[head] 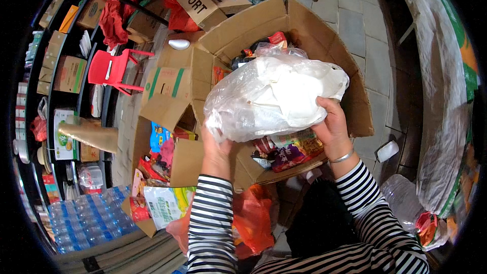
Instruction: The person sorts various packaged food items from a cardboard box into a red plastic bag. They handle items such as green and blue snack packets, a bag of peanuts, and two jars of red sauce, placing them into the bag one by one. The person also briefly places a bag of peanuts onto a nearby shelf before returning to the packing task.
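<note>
Both my hands hold a clear plastic bag (243, 95) with white contents above a large open cardboard box (331, 34). My left hand (217, 146) grips its gathered lower left end; the fingertips are partly hidden by the plastic. My right hand (331, 123) grasps the lower right side, the thumb on top and the other fingers underneath. Inside the box, below the bag, lie a purple snack packet (295, 156) and other colourful packets. Part of the box's contents is hidden by the bag. A smaller open carton (186, 163) with more packets stands to the left.
Shelves with cartons, a red plastic chair (111, 67) and shrink-wrapped water bottles (89, 217) are at the left. A box marked SPORT (196, 3) lies beyond the large box. An orange plastic bag (253, 217) sits near my left forearm, and a white piece (388, 151) lies on the paving.
</note>
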